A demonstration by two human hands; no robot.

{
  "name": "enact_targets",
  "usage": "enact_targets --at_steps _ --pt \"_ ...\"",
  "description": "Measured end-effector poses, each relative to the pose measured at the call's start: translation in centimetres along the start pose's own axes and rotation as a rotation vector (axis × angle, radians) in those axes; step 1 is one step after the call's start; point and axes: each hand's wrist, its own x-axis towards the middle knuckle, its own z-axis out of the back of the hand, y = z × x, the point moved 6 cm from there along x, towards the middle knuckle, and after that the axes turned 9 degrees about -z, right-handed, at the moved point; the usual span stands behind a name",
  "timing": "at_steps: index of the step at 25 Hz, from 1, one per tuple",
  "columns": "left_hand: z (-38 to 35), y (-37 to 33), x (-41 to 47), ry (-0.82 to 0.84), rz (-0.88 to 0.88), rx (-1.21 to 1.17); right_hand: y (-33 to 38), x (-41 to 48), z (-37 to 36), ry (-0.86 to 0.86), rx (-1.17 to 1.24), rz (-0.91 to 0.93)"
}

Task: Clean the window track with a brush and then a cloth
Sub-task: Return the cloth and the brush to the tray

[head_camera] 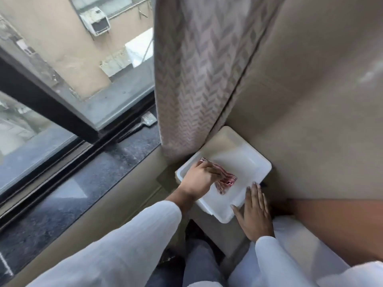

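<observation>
Your right hand (256, 214) lies flat, fingers spread, on the near right rim of the white rectangular plastic tub (246, 160), gripping nothing. Your left hand (200, 179) is pinched onto the crumpled red-and-white striped cloth (224, 181) inside the tub, toward its left edge. Farther back, the dark-handled flat brush (145, 122) lies on the black window track (87, 150), at its right end beside the patterned curtain (192, 79).

Glossy speckled stone sill (68, 195), smooth white plastic tray (257, 162), striped woven cloth (224, 180), matt patterned fabric curtain (192, 79)
</observation>
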Motion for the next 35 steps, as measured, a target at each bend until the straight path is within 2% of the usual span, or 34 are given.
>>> enact_targets --at_steps 5,7,9,11,14,18,21,23,25,28,32,35 --pt "-7.4 -0.1 0.7 0.312 0.04 -0.031 -0.7 0.3 -1.5 -0.007 0.056 -0.042" --pt "-7.3 -0.4 0.4 0.342 0.055 -0.083 -0.5 0.2 -1.5 0.003 0.048 -0.049" --pt "-5.7 -0.5 -0.3 0.297 0.068 -0.138 0.6 0.6 -0.8 0.001 0.03 0.002" --pt "-2.8 0.2 -1.6 0.219 0.112 -0.133 3.2 1.7 0.4 -0.006 -0.012 0.132" --pt "2.8 2.7 -5.2 0.034 0.253 0.039 9.4 3.6 2.8 0.001 -0.088 0.364" --pt "10.9 6.8 -12.4 -0.141 0.537 0.214 21.1 4.5 6.2 0.012 -0.025 0.664" --pt "13.8 9.3 -19.4 -0.125 0.776 0.277 29.5 4.1 6.2 0.032 -0.068 0.875" --pt "13.9 10.5 -24.0 -0.087 0.977 0.254 32.4 4.6 5.5 0.033 -0.124 0.888" --pt "13.0 10.8 -28.0 -0.061 1.092 0.239 34.2 5.1 5.1 0.053 -0.121 0.893" --pt "11.2 10.3 -30.6 -0.002 1.133 0.236 36.9 7.8 5.9 -0.045 -0.091 0.893" --pt "10.8 10.0 -30.8 -0.003 1.171 0.244 39.8 12.2 7.9 -0.175 -0.297 0.792" --pt "10.8 10.0 -30.9 -0.003 1.164 0.259 41.6 12.7 8.2 -0.232 -0.384 0.859"
